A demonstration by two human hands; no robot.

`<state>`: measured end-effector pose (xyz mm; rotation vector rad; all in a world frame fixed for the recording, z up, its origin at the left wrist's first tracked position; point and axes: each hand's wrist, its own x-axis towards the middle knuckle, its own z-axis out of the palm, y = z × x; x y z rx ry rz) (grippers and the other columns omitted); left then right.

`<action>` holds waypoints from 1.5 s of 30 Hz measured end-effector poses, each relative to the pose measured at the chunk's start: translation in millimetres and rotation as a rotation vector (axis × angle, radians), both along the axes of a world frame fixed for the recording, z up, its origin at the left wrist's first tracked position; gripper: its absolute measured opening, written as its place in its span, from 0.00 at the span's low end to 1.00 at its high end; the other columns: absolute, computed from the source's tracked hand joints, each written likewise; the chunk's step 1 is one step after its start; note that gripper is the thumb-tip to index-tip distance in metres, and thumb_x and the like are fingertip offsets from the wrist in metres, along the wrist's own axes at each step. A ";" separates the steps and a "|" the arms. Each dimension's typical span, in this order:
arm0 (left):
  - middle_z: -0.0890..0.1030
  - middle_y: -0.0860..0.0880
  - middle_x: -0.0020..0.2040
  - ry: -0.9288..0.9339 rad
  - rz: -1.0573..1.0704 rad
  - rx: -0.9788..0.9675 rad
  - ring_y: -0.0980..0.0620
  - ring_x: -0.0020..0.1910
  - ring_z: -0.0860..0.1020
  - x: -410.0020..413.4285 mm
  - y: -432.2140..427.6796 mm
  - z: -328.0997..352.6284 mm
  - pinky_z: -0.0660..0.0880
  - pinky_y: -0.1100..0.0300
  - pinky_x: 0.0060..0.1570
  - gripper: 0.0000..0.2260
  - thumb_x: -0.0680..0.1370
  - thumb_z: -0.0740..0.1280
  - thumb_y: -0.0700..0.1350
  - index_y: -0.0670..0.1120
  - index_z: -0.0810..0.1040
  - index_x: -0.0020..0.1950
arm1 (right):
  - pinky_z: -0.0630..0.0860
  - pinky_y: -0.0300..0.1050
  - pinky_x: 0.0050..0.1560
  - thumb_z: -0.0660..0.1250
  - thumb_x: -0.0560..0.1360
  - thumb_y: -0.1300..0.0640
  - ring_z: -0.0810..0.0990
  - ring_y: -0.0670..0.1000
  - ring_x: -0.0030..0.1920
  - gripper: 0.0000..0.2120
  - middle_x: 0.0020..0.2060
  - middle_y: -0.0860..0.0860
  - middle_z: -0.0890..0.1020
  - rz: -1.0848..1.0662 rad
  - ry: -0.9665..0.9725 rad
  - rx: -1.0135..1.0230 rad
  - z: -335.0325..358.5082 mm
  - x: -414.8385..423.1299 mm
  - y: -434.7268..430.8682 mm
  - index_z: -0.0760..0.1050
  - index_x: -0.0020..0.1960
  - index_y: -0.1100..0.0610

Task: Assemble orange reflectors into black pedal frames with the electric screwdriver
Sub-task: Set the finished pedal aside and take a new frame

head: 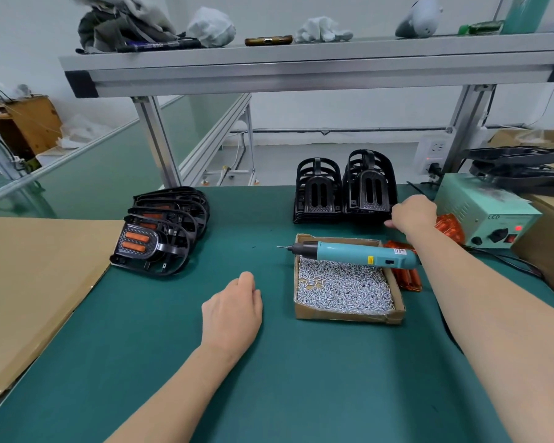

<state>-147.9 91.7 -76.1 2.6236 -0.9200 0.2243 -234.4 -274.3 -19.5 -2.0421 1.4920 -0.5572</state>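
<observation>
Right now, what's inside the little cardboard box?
Lots of small silver screws fill the box. The screwdriver lies across its far edge and hides what is under it. The screws cover most of the bottom.

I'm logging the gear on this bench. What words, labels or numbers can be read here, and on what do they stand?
"LED": on the front edge of the pale green power box.
Yellow sticker and white label on the screwdriver: too small to read.
Print on the dark pen on the shelf: blurred.
Nothing else is legible.
</observation>
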 end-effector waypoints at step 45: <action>0.75 0.53 0.39 -0.033 -0.033 -0.113 0.44 0.37 0.73 -0.4 3.7 -0.6 0.67 0.55 0.38 0.07 0.81 0.58 0.49 0.48 0.66 0.45 | 0.77 0.32 0.32 0.66 0.78 0.68 0.86 0.47 0.33 0.09 0.50 0.52 0.81 -0.079 -0.893 0.329 35.4 -33.2 59.6 0.78 0.47 0.55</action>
